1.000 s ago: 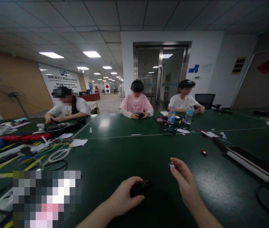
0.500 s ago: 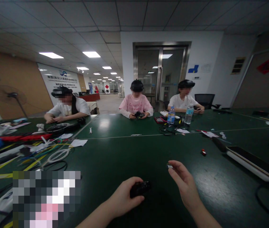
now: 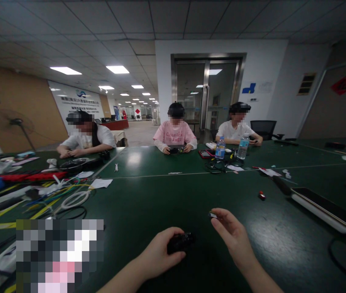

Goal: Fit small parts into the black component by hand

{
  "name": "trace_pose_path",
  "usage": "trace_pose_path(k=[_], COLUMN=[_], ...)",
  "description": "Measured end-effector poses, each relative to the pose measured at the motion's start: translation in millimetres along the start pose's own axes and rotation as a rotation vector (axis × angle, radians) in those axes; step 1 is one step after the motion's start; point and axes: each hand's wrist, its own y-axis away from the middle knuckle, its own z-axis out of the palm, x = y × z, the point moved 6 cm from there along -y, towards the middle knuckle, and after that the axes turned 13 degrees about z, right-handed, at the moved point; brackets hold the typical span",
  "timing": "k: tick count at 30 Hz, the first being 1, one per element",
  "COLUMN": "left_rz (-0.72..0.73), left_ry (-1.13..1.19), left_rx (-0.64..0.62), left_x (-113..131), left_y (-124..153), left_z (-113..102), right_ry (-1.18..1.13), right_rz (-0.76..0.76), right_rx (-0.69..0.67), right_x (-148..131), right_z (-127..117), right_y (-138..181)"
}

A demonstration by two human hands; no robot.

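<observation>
Left hand (image 3: 161,249) grips black device (image 3: 185,242) over green table (image 3: 148,199), long axis roughly sideways; right hand (image 3: 235,238), right of the device, pinches small piece (image 3: 212,215) beyond-right of it, apart.

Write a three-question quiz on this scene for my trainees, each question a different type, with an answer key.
1. True or false: the left hand holds a black object.
2. Multiple choice: what is the right hand pinching between thumb and fingers?
A. A water bottle
B. A spanner
C. A small item
3. Fill in the blank: two plastic ____ stand upright towards the far side of the green table.

Key
1. True.
2. C; the item is too small to identify.
3. bottles.
</observation>
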Motion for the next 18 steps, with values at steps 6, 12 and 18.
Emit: trace_pose_path(k=[6, 12, 18], left_rz=[0.003, -0.007, 0.015], left_ry=[-0.004, -0.018, -0.017], left_rx=[-0.002, 0.001, 0.013], left_x=[1.9, -2.7, -3.5], left_y=[-0.3, -0.4, -0.9], left_z=[-0.5, 0.5, 0.2], right_ry=[0.017, 0.006, 0.013], right_rz=[0.002, -0.009, -0.005], right_rx=[-0.005, -0.002, -0.008], right_x=[0.5, 1.7, 2.6], right_z=[1.2, 3.1, 4.6], right_y=[0.0, -2.1, -2.3])
